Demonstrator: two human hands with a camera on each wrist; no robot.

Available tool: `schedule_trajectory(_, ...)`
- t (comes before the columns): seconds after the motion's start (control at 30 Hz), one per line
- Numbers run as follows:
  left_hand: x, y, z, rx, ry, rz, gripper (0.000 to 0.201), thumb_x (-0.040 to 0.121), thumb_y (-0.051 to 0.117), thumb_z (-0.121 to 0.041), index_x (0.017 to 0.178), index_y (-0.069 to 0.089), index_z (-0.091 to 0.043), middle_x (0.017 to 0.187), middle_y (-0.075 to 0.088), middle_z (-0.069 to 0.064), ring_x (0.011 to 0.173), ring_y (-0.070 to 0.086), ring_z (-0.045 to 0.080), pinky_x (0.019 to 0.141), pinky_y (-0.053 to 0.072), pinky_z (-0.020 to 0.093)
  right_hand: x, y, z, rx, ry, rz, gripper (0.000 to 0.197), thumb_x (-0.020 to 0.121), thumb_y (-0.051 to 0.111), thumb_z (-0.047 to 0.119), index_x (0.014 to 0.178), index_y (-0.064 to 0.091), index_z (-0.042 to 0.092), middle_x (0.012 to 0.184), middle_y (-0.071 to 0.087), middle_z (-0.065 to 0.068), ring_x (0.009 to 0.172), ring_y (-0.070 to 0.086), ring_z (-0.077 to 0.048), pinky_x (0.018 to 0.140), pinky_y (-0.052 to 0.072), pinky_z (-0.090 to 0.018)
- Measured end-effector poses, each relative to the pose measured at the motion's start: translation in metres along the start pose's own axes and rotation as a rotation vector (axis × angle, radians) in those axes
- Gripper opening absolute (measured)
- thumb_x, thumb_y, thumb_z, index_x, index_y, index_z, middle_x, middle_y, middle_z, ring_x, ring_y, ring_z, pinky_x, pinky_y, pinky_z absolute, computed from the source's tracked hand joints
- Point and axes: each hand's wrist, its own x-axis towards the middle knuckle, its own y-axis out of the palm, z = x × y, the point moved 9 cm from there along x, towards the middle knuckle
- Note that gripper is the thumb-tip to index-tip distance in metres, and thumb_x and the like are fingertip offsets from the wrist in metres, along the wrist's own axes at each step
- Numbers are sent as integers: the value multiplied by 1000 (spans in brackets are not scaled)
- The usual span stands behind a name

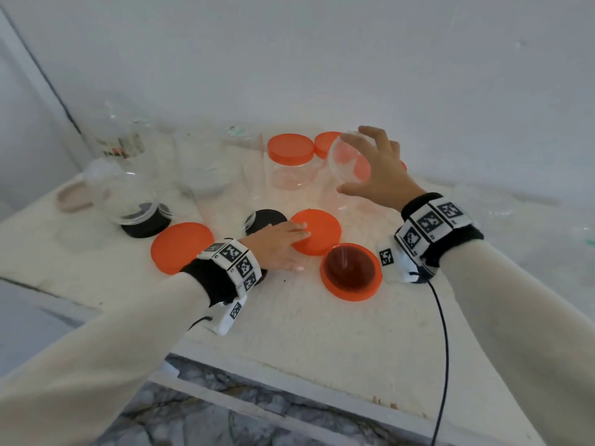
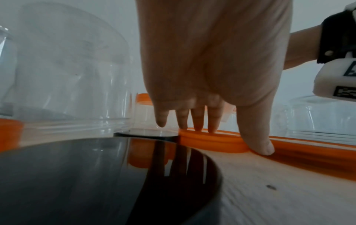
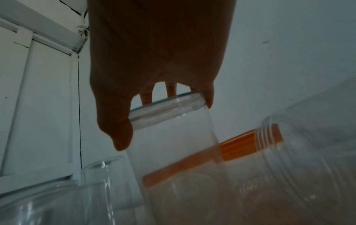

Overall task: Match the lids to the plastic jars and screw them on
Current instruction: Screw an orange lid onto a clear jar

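My left hand (image 1: 301,251) lies low on the white table (image 1: 289,317). Its straight fingers rest on top of a loose orange lid (image 1: 318,231), and the thumb (image 2: 260,146) touches that lid's (image 2: 212,141) side wall. My right hand (image 1: 352,159) is raised behind it and grips the rim of a clear lidless jar (image 1: 341,156), which is tilted off the table. In the right wrist view the thumb and fingers of this hand (image 3: 165,121) clasp the jar's (image 3: 173,144) threaded mouth, with the body hanging below.
A second loose orange lid (image 1: 182,246) lies to the left. A third orange lid (image 1: 351,284) at front right carries something dark and rounded. Two black lids (image 1: 146,225) sit under clear jars. Orange-lidded jars (image 1: 291,149) stand at the back and several clear jars at back left.
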Motion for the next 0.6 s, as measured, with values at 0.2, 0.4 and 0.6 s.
schedule_trajectory(0.2, 5, -1, 1, -69, 9, 13, 73, 90, 59, -35, 147, 20, -13, 157, 10, 2, 144, 2, 17, 113, 4, 27, 18, 23, -8, -14, 6, 15, 81, 71, 78, 32, 141, 37, 28, 149, 19, -6, 130, 21, -35, 106, 26, -44)
schedule_trajectory(0.4, 3, 1, 1, -111, 22, -14, 73, 89, 61, -32, 147, 22, -12, 157, 9, 4, 145, 1, 18, 114, 3, 27, 32, 44, -9, -81, -42, 90, 76, 72, 77, 33, 139, 41, 24, 150, 22, -7, 137, 15, -33, 112, 19, -51)
schedule_trajectory(0.6, 5, 3, 3, -130, 18, -4, 72, 89, 61, -31, 147, 22, -13, 157, 9, 3, 145, 0, 17, 114, 4, 29, 41, 50, -11, -97, -55, 90, 60, 81, 71, 28, 135, 47, 18, 139, 38, -8, 131, 28, -27, 108, 28, -47)
